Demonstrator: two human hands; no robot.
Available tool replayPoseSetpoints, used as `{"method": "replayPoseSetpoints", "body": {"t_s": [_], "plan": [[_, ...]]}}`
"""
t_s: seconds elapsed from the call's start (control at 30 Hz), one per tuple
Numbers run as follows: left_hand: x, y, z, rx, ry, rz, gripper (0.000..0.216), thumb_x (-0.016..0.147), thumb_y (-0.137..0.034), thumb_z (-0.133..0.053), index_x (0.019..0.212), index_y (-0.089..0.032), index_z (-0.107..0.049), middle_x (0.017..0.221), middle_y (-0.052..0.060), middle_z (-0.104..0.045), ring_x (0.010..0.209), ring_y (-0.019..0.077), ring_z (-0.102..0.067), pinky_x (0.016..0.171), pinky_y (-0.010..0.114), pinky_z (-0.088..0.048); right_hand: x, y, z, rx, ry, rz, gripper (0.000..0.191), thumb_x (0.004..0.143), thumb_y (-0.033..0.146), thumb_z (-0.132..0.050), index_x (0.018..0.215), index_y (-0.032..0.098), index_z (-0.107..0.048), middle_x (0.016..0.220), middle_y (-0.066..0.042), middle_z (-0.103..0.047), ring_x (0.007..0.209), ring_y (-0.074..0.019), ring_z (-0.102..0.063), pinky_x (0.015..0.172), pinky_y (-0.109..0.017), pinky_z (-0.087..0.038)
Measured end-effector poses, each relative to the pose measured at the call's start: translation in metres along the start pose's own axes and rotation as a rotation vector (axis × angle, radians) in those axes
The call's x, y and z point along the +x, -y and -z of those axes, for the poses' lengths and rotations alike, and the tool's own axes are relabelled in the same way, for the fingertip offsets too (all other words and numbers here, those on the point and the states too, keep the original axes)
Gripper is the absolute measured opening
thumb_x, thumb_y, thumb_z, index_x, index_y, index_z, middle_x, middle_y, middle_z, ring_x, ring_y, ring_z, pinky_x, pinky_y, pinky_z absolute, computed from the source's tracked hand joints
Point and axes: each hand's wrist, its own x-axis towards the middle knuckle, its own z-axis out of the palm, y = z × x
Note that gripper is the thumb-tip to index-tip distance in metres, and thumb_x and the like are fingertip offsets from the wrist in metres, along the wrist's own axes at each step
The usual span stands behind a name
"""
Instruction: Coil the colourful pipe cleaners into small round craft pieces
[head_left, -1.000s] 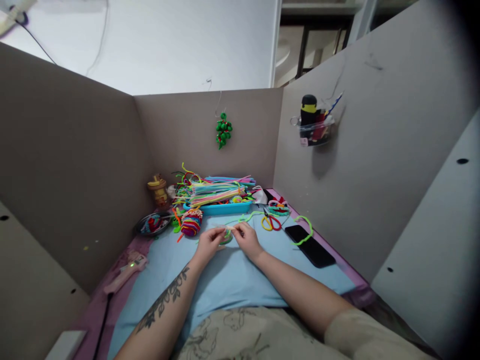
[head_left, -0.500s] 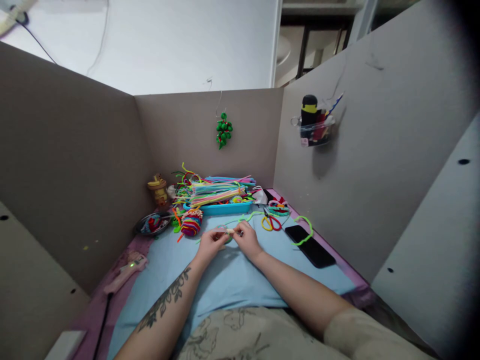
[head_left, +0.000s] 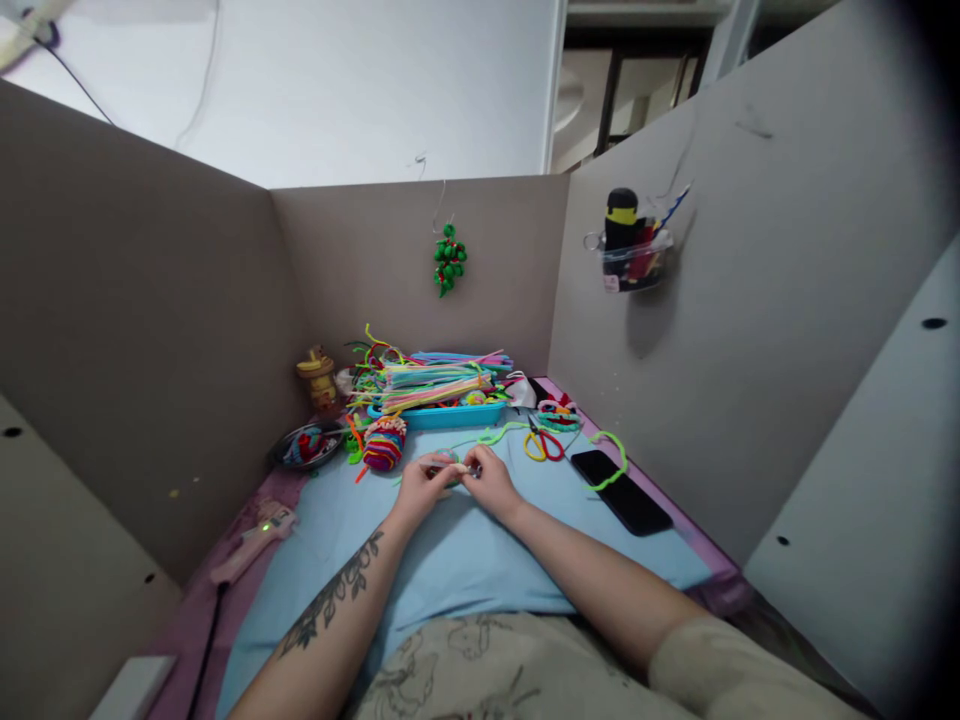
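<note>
Over the blue cloth (head_left: 465,570), my left hand (head_left: 421,486) and my right hand (head_left: 489,482) meet fingertip to fingertip. Both are closed in a pinch around something small and pale, too tiny and covered to name. A bit of pale green and pink shows just behind the fingers (head_left: 448,456). Beyond my right hand lie scissors (head_left: 543,446) with one yellow and one red handle. A light green pipe cleaner (head_left: 502,430) trails across the cloth behind both hands. To the left of my left hand stands a striped multicoloured bundle (head_left: 385,446).
A blue tray (head_left: 450,416) heaped with pipe cleaners (head_left: 435,385) stands at the back. On the right lies a black phone (head_left: 626,495) with a bent green pipe cleaner (head_left: 621,455) over it. A pink glue gun (head_left: 259,545) and a bowl (head_left: 306,448) occupy the left side. Grey panels enclose the table.
My fingertips have shifted slightly and drawn closer together around the small piece. The things on the table stay where they were.
</note>
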Motion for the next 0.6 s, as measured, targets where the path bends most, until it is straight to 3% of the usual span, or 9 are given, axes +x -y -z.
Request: {"method": "replayPoseSetpoints", "body": {"t_s": [0.1, 0.2, 0.37, 0.6], "plan": [[0.0005, 0.0005, 0.0042, -0.039, 0.036, -0.012, 0.03, 0.067, -0.039, -0.068, 0.082, -0.013, -0.067, 0.077, 0.007, -0.069, 0.069, 0.0185, -0.065, 0.065, 0.029, -0.053, -0.0005, 0.0061, 0.0046, 0.048, 0.068, 0.033, 0.004, 0.075, 0.019, -0.056, 0.079, 0.019, -0.057, 0.075, -0.001, -0.054, 0.067, -0.0141, -0.049, 0.057, -0.024, -0.04], [0.0001, -0.0036, 0.0079, -0.02, 0.057, -0.081, 0.028, 0.069, -0.038, -0.067, 0.083, -0.013, -0.067, 0.081, 0.008, -0.069, 0.074, 0.0186, -0.065, 0.069, 0.03, -0.053, -0.0006, 0.0103, 0.0083, 0.077, 0.136, 0.071, 0.012, 0.083, 0.023, -0.052, 0.088, 0.02, -0.062, 0.08, -0.004, -0.057, 0.073, -0.0153, -0.052, 0.061, -0.025, -0.043], [0.0006, -0.0068, 0.0106, 0.152, 0.073, -0.242, 0.022, 0.071, -0.037, -0.066, 0.076, -0.015, -0.069, 0.08, 0.008, -0.068, 0.078, 0.0187, -0.063, 0.073, 0.03, -0.05, -0.0004, 0.0094, 0.0088, 0.016, 0.225, 0.129, 0.018, 0.086, 0.021, -0.046, 0.084, 0.021, -0.064, 0.079, -0.004, -0.057, 0.078, -0.0157, -0.053, 0.07, -0.027, -0.043], [0.0005, -0.005, 0.0086, 0.105, 0.038, -0.152, 0.023, 0.069, -0.034, -0.066, 0.082, -0.016, -0.07, 0.091, 0.009, -0.07, 0.084, 0.021, -0.064, 0.076, 0.033, -0.051, 0.0006, 0.0084, 0.0091, -0.003, 0.104, 0.089, 0.018, 0.086, 0.022, -0.047, 0.077, 0.02, -0.063, 0.073, -0.003, -0.057, 0.074, -0.0162, -0.052, 0.067, -0.027, -0.041]]}}
